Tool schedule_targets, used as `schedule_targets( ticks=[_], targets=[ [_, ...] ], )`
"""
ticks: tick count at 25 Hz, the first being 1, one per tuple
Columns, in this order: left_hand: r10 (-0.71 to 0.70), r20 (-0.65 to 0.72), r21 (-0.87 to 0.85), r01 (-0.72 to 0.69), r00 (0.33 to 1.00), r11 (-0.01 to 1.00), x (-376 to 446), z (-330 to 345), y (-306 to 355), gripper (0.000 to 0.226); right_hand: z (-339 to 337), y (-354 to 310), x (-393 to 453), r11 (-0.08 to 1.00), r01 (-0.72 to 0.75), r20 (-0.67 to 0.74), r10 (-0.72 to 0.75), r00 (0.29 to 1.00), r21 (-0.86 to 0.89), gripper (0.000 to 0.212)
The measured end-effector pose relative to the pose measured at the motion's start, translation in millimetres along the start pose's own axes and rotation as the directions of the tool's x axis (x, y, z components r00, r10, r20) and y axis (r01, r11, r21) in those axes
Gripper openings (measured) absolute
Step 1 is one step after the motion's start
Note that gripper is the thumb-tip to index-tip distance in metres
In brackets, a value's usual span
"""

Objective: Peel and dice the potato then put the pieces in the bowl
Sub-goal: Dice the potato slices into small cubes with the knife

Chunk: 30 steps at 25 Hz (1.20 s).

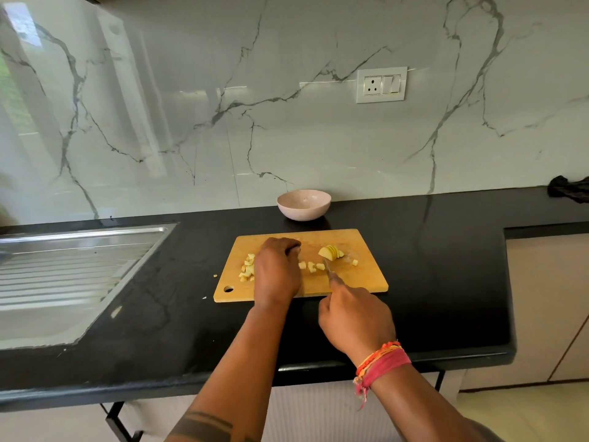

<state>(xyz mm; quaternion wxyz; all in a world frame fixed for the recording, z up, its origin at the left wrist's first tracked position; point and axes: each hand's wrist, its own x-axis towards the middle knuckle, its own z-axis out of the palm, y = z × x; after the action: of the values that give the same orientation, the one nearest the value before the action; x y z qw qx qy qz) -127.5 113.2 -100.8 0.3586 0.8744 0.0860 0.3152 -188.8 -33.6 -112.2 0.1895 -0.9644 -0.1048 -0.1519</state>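
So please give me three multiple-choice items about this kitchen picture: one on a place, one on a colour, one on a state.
1. Where does the bowl stand?
A. behind the cutting board
B. in the sink
C. on the board

2. What colour is the counter?
A. white
B. black
C. green

3. How is the sliced potato piece now?
A. in the bowl
B. on the board, not yet diced
C. unpeeled and whole

Answers: 1 A, it stands on the counter by the wall; 2 B, the top is glossy black; 3 B, slices lie together beyond the knife held by the right hand.
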Motion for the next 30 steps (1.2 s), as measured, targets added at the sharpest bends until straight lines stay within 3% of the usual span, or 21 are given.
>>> schedule_targets(
  ticks=[4,7,11,14,20,24,30],
  targets=[
    [-0.263,0.018,-0.233,0.260,0.965,0.937,2.0,-5.9,-15.5,0.018,9.7,-25.7,13.3,1.000,0.009,0.056,-0.011,0.998,0.027,0.057],
    [-0.302,0.043,-0.297,0.301,0.952,0.906,3.0,-7.1,-17.9,0.017,20.2,-49.4,25.8,0.993,0.044,0.112,-0.057,0.992,0.109,0.042],
    [-0.303,0.044,-0.323,0.300,0.952,0.898,2.6,-8.8,-16.9,0.017,24.1,-50.8,35.2,0.982,0.068,0.097,-0.086,0.992,0.174,0.052],
    [-0.253,0.040,-0.266,0.255,0.967,0.930,-0.5,-7.3,-9.4,0.019,17.1,-32.4,36.4,0.981,0.035,0.057,-0.047,0.997,0.193,0.054],
    [0.018,0.157,-0.073,-0.006,0.987,0.997,0.1,8.7,18.3,0.024,4.8,-4.6,51.5,0.978,-0.046,0.007,0.045,0.999,0.205,0.051],
    [-0.042,0.300,0.018,0.038,0.953,0.999,9.6,26.2,20.9,0.029,-0.3,15.4,73.3,0.940,-0.147,0.071,0.132,0.989,0.306,0.050],
    [-0.109,0.372,0.200,0.035,0.922,0.979,33.2,54.4,28.9,0.051,-0.8,30.2,96.3,0.909,-0.221,0.103,0.197,0.975,0.354,0.050]
  ],
)
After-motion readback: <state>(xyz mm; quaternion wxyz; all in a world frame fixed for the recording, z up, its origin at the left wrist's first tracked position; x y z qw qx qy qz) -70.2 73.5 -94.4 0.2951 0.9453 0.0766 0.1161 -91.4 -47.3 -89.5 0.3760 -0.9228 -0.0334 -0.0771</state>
